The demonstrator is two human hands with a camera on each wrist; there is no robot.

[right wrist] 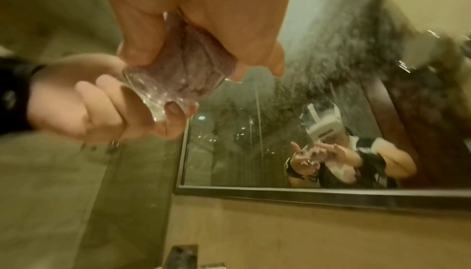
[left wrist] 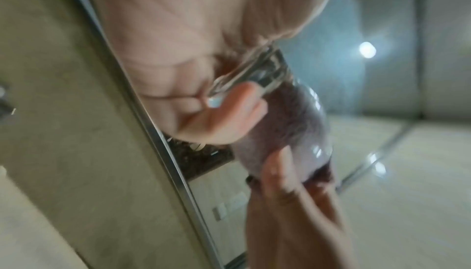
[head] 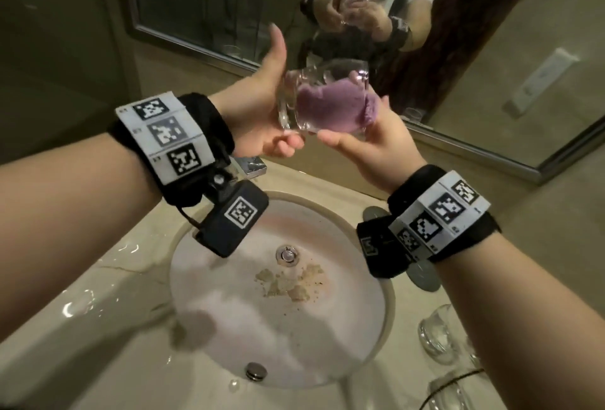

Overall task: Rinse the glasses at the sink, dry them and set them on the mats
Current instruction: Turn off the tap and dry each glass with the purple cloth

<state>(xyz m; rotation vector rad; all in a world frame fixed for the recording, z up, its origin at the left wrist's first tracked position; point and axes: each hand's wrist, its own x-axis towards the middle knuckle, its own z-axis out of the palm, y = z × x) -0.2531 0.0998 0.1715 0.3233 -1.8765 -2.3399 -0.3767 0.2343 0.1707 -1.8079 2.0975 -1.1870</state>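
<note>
My left grip point(head: 262, 118) curls round the glass point(head: 322, 97), held up over the sink point(head: 376, 337). My right grip point(head: 370, 144) pushes a purple cloth point(head: 330, 105) inside it.

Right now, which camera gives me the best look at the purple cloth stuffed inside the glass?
The head view: the purple cloth shows sharply inside the glass, held sideways over the sink. The left wrist view shows it blurred behind the left hand. The right wrist view shows it dim and partly hidden by the right hand.
</note>
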